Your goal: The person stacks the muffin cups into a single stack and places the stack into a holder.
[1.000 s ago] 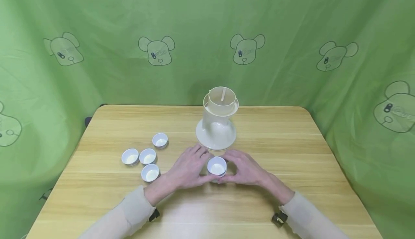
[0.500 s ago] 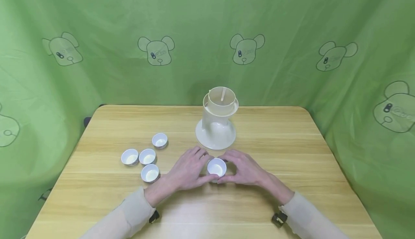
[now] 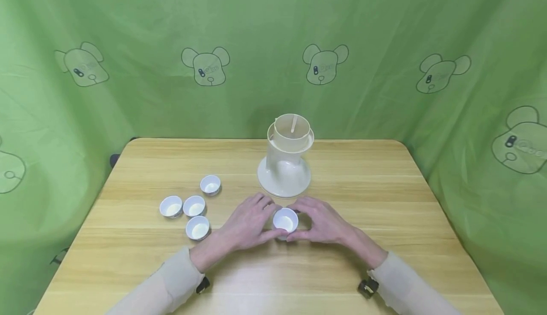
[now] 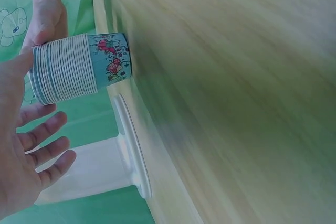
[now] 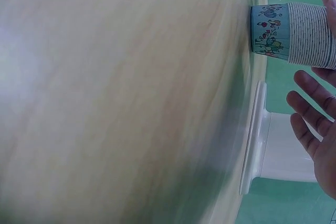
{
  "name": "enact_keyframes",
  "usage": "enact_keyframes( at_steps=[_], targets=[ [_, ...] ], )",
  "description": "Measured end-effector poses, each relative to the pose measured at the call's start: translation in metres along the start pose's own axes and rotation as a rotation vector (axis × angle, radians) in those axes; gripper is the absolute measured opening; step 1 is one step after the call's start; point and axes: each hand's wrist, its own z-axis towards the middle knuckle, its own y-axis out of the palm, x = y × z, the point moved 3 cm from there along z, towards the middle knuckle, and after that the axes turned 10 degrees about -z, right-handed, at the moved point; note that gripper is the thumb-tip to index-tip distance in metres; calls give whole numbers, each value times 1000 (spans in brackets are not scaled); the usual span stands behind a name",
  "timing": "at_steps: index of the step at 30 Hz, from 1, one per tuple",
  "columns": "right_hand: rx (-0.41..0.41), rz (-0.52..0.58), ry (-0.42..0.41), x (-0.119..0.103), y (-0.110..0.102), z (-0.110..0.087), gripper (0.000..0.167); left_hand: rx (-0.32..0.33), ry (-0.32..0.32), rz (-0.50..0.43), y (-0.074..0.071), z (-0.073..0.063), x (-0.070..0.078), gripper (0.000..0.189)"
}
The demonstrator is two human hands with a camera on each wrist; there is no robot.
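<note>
stack of cups (image 4: 81,68), mouth up, long axis vertical, gripped by left hand (image 3: 252,222) and right hand (image 3: 322,221)

Cup stack (image 4: 79,69) (blue, patterned), left fingers (image 4: 44,129) spread, white stand (image 4: 97,167)

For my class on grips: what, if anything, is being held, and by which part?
The left hand and right hand hold the cup stack near its top rim, from opposite sides.
</note>
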Motion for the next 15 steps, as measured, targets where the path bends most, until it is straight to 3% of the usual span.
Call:
enact_keyframes(
  at_steps=[9,15],
  targets=[
    [20,-8,-26,-2,-3,1,68,-1,19,6,-2,0,-2,59],
    [22,-15,-31,-1,-3,0,66,-21,-17,-27,-3,-3,-5,68]
  ],
)
